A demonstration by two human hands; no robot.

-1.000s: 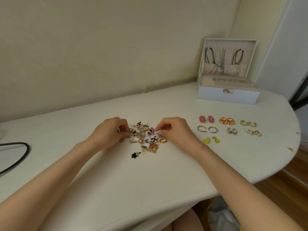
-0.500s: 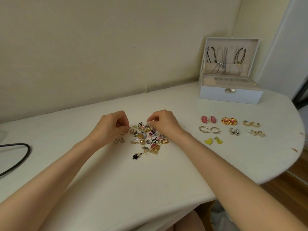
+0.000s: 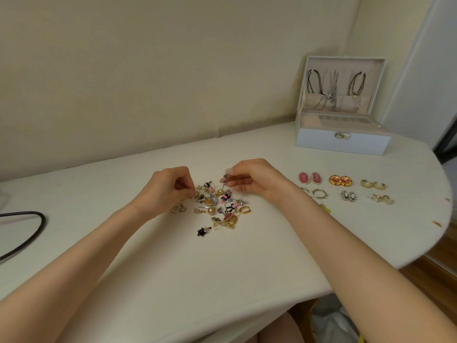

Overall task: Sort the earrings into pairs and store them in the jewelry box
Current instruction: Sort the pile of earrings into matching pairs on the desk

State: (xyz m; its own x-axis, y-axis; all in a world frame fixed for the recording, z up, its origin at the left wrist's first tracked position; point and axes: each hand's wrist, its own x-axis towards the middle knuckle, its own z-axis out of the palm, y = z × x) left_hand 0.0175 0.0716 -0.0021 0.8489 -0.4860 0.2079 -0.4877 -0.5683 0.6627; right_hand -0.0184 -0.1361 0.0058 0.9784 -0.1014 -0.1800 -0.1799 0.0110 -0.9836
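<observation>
Pinching a small earring (image 3: pixel 224 179) between thumb and forefinger just above the heap of loose earrings (image 3: pixel 220 209), the right hand (image 3: pixel 249 180) faces the left hand (image 3: pixel 168 189), whose curled fingertips nip a gold piece (image 3: pixel 196 194) at the heap's left edge, while sorted pairs (image 3: pixel 341 181) lie on the table (image 3: pixel 222 268) to the right and the jewelry box (image 3: pixel 342 142) stands open behind them.

1 jewelry box (image 3: pixel 342 142), 1 black cable (image 3: pixel 32 233), 2 hands: left hand (image 3: pixel 168 189) and right hand (image 3: pixel 252 181), each pinching 1 earring (image 3: pixel 224 179). 1 unsorted pile (image 3: pixel 220 206), too tangled to count. Sorted on the counter (image 3: pixel 247 268): 6 pairs showing, namely pink ovals (image 3: pixel 310 178), gold-pink rounds (image 3: pixel 340 180), gold hoops (image 3: pixel 373 184), spiked hoops (image 3: pixel 319 193), silver cameos (image 3: pixel 348 195) and gold stars (image 3: pixel 382 198), plus 1 yellow piece (image 3: pixel 324 207) half hidden by an arm.
</observation>
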